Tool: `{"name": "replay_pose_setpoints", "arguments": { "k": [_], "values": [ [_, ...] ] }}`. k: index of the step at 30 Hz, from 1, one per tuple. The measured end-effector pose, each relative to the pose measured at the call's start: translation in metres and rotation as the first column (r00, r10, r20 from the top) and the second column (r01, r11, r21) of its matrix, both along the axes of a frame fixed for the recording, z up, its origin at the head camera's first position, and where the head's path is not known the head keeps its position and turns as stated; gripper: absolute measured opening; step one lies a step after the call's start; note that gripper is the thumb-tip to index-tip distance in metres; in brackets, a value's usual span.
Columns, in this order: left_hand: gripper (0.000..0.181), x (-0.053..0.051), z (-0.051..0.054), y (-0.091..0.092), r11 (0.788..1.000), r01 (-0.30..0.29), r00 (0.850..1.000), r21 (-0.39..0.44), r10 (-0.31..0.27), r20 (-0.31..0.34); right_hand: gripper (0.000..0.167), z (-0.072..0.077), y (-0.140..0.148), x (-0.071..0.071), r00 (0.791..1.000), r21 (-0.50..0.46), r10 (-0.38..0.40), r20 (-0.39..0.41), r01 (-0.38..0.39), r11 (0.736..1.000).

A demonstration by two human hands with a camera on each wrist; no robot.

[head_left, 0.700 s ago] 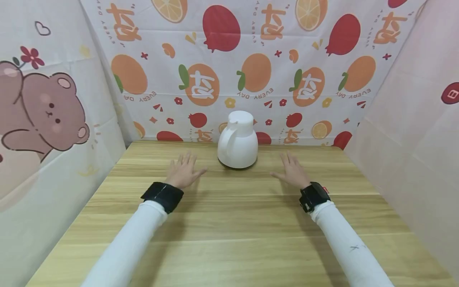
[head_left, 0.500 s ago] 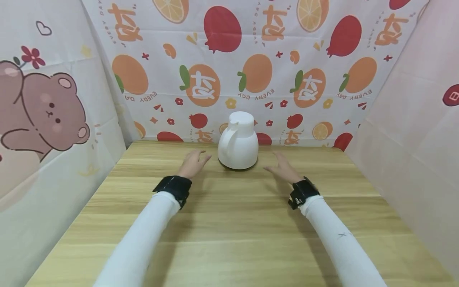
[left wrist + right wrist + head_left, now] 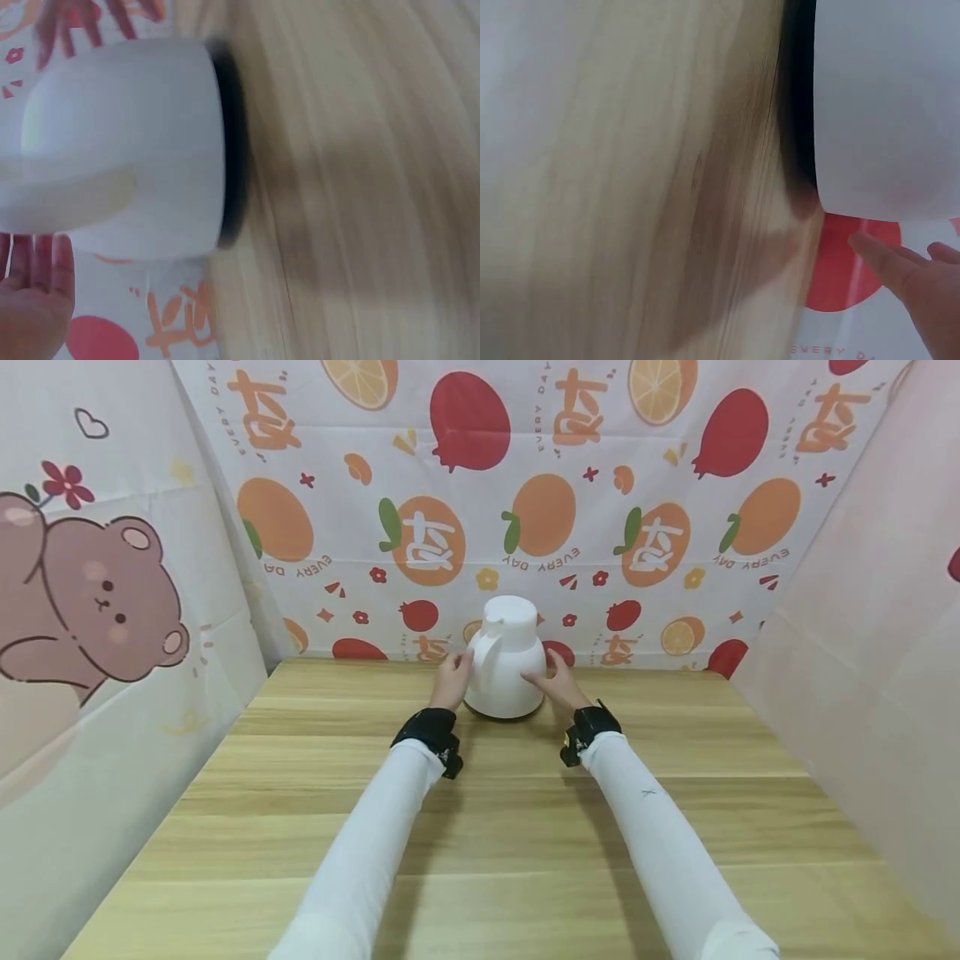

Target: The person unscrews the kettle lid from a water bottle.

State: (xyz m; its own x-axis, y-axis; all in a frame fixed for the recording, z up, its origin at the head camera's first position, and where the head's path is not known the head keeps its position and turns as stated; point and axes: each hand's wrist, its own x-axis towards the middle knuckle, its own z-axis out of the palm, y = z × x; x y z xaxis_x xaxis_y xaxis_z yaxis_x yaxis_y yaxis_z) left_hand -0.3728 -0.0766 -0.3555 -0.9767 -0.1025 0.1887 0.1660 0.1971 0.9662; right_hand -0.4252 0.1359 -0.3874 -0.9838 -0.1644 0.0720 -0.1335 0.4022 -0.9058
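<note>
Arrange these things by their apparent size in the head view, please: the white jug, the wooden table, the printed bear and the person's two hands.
From largest to smallest:
1. wooden table
2. printed bear, partly cut off
3. white jug
4. left hand and right hand: too alike to rank

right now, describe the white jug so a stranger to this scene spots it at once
Find the wood-grain table and follow it back to the fruit-print cloth. Near that far edge, between the left hand and the right hand, stands the jug. Unlike the flat printed fruit behind it, it is solid, rounded and white, with a handle and a dark base.
</note>
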Motion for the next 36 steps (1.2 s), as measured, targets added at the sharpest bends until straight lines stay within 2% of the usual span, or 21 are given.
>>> {"name": "replay_pose_setpoints", "arguments": {
  "k": [4,11,14,16,18,22,24,27,31,36],
  "values": [
    [0.037,-0.002,0.0,0.011,0.999,0.033,0.999,0.04,-0.033,0.001,0.094,-0.002,-0.003,-0.003,0.999,-0.052,0.0,0.04,0.002,0.999],
    [0.024,-0.002,-0.006,0.015,0.998,0.062,0.997,0.016,-0.061,-0.037,0.093,-0.007,-0.01,-0.004,0.999,-0.196,0.015,0.048,-0.005,0.981],
    [0.025,-0.004,-0.006,0.015,0.997,0.073,0.996,-0.03,-0.075,-0.04,0.093,-0.008,-0.011,-0.004,0.999,-0.196,0.003,0.032,0.003,0.981],
    [0.025,-0.004,-0.006,0.015,0.995,0.077,0.996,-0.068,-0.08,-0.037,0.094,-0.014,-0.009,-0.01,1.0,-0.196,0.004,0.018,-0.001,0.981],
    [0.025,-0.005,-0.005,0.014,0.992,0.083,0.996,-0.09,-0.086,-0.027,0.092,-0.011,-0.01,-0.007,1.0,-0.152,-0.007,0.008,0.008,0.988],
    [0.025,-0.005,-0.006,0.013,0.991,0.091,0.996,-0.099,-0.092,-0.011,0.089,-0.006,-0.013,-0.003,1.0,-0.117,-0.016,0.017,0.018,0.993],
    [0.025,-0.005,-0.006,0.012,0.99,0.096,0.995,-0.099,-0.097,-0.009,0.088,-0.005,-0.014,-0.002,1.0,-0.129,-0.013,0.017,0.015,0.992],
    [0.025,-0.005,-0.007,0.012,0.99,0.107,0.994,-0.087,-0.108,-0.008,0.092,-0.014,-0.01,-0.013,1.0,-0.153,0.006,0.009,-0.004,0.988],
    [0.025,-0.005,-0.008,0.012,0.99,0.122,0.992,-0.072,-0.122,-0.005,0.1,-0.02,-0.006,-0.017,1.0,-0.133,0.015,0.019,-0.012,0.991],
    [0.025,0.003,-0.008,0.012,0.988,0.145,0.989,-0.057,-0.145,-0.009,0.092,-0.009,-0.01,0.005,1.0,-0.101,0.0,0.017,0.001,0.995]
  ]
}}
